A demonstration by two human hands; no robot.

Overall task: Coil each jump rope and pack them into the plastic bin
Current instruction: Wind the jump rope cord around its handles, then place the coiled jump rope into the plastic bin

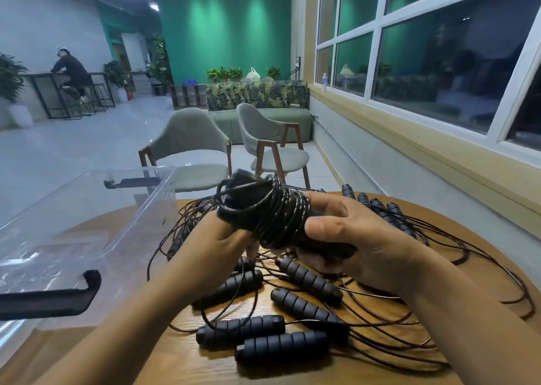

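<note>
Round wooden table carries a clear plastic bin standing open at its left edge and a tangle of loose jump ropes, above which the left hand and right hand both grip a wound rope bundle, its long axis slanting toward the bin, which is nearest the left hand.

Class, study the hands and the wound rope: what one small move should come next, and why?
Probably carry the wound rope left and lower it into the plastic bin. Both the left hand and right hand grip it above the table, it looks fully wrapped, and the bin stands open beside it.
</note>
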